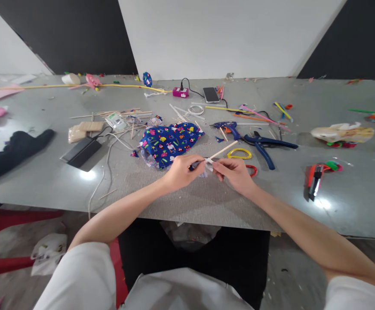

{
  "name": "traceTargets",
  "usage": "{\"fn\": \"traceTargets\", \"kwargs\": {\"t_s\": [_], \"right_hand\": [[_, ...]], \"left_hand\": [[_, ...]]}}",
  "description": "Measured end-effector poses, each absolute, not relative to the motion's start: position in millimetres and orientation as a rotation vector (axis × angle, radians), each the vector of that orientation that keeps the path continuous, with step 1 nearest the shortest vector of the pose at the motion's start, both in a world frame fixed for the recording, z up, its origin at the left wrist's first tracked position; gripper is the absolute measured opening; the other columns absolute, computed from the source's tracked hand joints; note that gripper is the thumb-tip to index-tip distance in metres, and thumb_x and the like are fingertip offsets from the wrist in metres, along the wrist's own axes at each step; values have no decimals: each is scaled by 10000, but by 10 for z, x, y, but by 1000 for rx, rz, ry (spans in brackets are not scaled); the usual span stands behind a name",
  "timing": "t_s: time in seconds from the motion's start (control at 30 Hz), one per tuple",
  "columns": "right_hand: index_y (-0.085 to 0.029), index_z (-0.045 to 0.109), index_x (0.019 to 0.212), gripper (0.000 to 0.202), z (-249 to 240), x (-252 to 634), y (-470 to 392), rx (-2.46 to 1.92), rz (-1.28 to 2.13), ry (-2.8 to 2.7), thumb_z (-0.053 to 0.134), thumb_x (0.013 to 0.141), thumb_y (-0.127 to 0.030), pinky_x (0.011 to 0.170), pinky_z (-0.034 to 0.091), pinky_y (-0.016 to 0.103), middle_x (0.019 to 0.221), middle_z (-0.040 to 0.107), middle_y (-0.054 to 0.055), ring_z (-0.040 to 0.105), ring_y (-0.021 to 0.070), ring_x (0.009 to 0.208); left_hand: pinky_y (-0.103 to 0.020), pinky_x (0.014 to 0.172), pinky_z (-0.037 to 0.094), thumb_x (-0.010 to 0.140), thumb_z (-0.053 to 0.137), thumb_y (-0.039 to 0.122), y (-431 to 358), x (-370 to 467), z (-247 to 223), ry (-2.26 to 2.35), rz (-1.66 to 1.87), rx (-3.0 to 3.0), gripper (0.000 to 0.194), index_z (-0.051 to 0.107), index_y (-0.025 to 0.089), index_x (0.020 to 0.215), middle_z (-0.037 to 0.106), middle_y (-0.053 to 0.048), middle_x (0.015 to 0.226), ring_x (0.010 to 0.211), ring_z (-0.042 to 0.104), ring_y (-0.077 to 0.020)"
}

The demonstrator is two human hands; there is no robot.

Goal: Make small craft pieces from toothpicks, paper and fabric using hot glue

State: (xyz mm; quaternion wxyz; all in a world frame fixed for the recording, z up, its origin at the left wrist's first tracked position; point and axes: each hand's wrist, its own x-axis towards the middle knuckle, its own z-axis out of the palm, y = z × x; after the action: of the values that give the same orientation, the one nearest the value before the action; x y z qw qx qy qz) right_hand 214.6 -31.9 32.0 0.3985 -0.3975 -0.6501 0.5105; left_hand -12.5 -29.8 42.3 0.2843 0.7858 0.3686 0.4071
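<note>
Near the table's front edge, my left hand and my right hand meet with pinched fingers. A thin wooden stick points up and right from between them, with a whitish strip at its lower end. My left hand's fingers close on a bit of dark blue and pale fabric by the stick. The right fingertips pinch the whitish strip. Behind my left hand lies blue patterned fabric. Scissors with a yellow handle loop and a red loop lie beside my right hand, which partly hides them.
Blue pliers and a blue glue gun lie behind my right hand. Leftward are a black adapter, a white cable and wooden sticks. A phone lies farther back; a box cutter lies right.
</note>
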Motion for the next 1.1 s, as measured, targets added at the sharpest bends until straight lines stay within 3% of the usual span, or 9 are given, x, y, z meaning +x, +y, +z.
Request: {"fn": "traceTargets", "kwargs": {"t_s": [0.47,0.7,0.87,1.1], "right_hand": [[-235,660,649,499,334,2161,-310,-1065,868,-1873,646,1001,-589,711,469,345,635,656,-4,588,168,645],[-254,755,891,368,287,2175,-279,-1042,675,-2000,592,1036,-551,813,512,396,848,763,49,678,227,815],[-273,764,1047,245,280,2334,-139,-970,486,-2123,616,1022,-467,971,508,493,979,777,80,675,276,948],[-222,748,1044,355,411,2750,213,-1244,249,-2348,511,1050,-486,1025,470,511,1089,755,133,645,323,1085]], "left_hand": [[-212,536,385,948,633,572,-290,-8,341,819,901,1458,441,674,154,815,582,-3,682,581,479,-85],[-213,539,405,944,653,550,-278,-24,370,865,951,1467,420,680,156,800,596,-7,690,585,486,-84],[-207,524,400,947,660,516,-227,-84,402,928,1034,1467,388,710,158,806,607,-18,712,592,491,-84],[-199,484,400,869,734,529,-162,-114,440,949,1120,1344,379,691,171,751,584,1,663,563,478,-78]]}}
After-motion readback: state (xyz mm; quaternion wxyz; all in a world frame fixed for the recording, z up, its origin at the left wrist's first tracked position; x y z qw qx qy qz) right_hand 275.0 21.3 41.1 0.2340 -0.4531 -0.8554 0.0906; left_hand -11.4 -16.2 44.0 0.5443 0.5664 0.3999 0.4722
